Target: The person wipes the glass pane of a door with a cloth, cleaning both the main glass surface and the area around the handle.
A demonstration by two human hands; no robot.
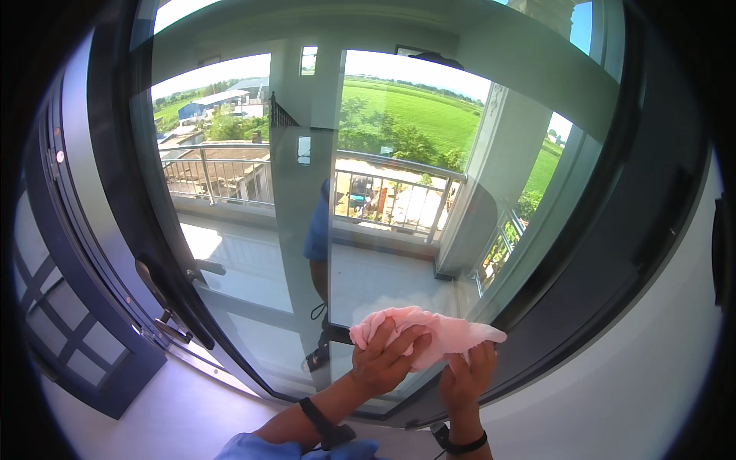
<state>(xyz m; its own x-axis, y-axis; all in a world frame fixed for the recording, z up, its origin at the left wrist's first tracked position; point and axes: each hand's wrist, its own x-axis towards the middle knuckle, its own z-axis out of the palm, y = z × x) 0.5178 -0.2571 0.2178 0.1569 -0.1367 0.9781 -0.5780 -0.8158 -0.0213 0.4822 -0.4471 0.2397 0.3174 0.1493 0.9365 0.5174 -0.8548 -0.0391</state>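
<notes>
A crumpled pink cloth point(443, 336) is spread between both my hands, near the lower right part of a large glass door pane point(379, 276). My left hand point(382, 356) presses the cloth's left part, fingers bent over it, apparently against the glass. My right hand point(470, 371) grips the cloth's right end from below, close to the dark door frame point(535, 310). A hazy patch shows on the glass just above the cloth. Each wrist wears a black strap with a small dark device.
At the left stand the door's dark handle plate point(172, 302) and lever handle point(172, 330). Further left is a dark door with frosted panes point(95, 356). Through the glass show a balcony with a metal railing point(397, 164), a column and green fields. A white wall point(621, 368) rises at right.
</notes>
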